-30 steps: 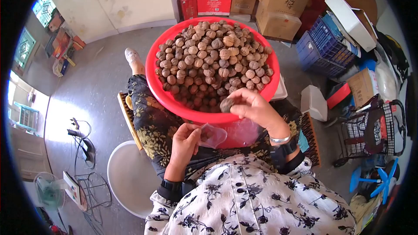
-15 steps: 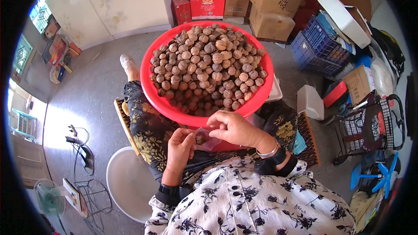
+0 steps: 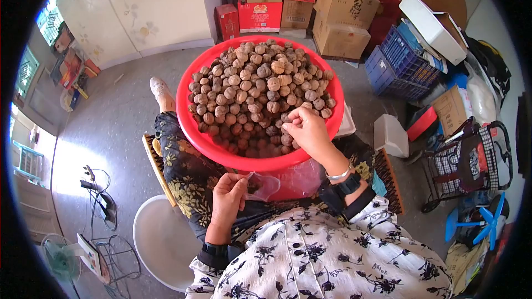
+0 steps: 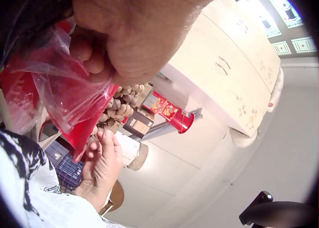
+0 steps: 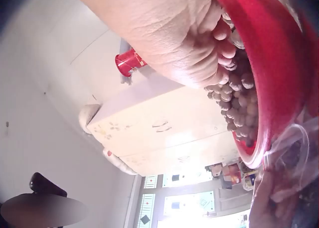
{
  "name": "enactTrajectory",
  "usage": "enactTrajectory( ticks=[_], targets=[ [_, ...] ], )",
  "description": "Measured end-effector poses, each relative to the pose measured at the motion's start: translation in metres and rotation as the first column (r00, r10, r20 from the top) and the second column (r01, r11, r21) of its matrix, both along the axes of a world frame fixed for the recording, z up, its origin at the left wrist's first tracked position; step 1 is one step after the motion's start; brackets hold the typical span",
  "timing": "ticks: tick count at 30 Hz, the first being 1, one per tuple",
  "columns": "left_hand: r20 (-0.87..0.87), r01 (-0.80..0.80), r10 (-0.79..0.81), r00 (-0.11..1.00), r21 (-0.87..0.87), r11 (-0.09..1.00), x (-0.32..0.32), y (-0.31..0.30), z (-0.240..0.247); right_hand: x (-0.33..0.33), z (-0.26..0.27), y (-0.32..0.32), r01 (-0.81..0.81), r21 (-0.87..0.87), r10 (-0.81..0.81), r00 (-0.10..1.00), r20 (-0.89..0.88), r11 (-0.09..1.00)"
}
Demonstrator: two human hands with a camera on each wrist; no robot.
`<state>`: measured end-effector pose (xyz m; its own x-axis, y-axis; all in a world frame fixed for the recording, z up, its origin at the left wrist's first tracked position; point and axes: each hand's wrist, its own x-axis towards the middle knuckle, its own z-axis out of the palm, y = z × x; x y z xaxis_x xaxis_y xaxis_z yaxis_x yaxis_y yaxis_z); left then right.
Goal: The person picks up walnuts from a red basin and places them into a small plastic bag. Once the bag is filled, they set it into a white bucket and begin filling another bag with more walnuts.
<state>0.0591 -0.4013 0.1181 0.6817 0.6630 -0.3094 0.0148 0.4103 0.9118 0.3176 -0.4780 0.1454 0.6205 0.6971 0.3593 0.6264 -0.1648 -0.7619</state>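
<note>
Thumb and fingers of the left hand [image 3: 227, 202] pinch the edge of a clear plastic bag [image 3: 265, 187], just in front of a red tub [image 3: 244, 161]. Walnuts [image 3: 249, 86] are heaped in the tub. Over its near right side, the right hand [image 3: 311, 133] touches the pile with loosely bent fingers. The left wrist view shows the bag [image 4: 65, 88] hanging beside the left hand [image 4: 134, 34]. In the right wrist view, the fingertips of the right hand [image 5: 174, 34] rest among walnuts [image 5: 241, 106]; whether one lies between them is hidden.
A white bucket [image 3: 166, 243] stands on the floor at left. Cardboard boxes [image 3: 343, 39] are stacked behind the tub. To the right are blue crates [image 3: 402, 63], a white foam container [image 3: 390, 135] and a checked cart [image 3: 457, 163].
From the bag's mouth, the right hand has moved up and right to the pile. The walnut it held at first is no longer in its fingers. The left hand still pinches the bag.
</note>
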Motion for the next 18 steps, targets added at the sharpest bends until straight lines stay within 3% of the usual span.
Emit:
enactTrajectory(
  ticks=[3, 4, 11, 13, 15, 18],
  targets=[
    [0.024, 0.005, -0.004, 1.000, -0.008, 1.000, -0.001, 0.001, 0.000, -0.001, 0.005, 0.017, 0.071, -0.061, -0.071, 0.997, 0.017, 0.996],
    [0.027, 0.003, -0.003, 1.000, -0.006, 1.000, -0.002, 0.001, 0.000, 0.002, 0.001, 0.023, 0.081, -0.041, -0.077, 0.992, 0.101, 0.996],
    [0.010, -0.007, 0.006, 1.000, 0.011, 1.000, -0.006, 0.001, 0.002, 0.018, 0.006, 0.054, 0.216, 0.018, -0.216, 0.956, 0.199, 0.976],
    [0.010, -0.006, 0.006, 1.000, 0.006, 1.000, -0.006, 0.000, 0.002, 0.025, 0.011, 0.062, 0.198, 0.007, -0.196, 0.963, 0.187, 0.980],
    [0.006, 0.001, -0.002, 1.000, 0.008, 1.000, -0.005, 0.000, 0.001, 0.028, 0.010, 0.069, 0.187, 0.044, -0.190, 0.917, 0.350, 0.981],
    [-0.001, 0.015, -0.015, 1.000, -0.009, 1.000, -0.005, 0.000, 0.003, 0.026, 0.011, 0.075, 0.196, -0.009, -0.184, 0.934, 0.306, 0.981]
  ],
)
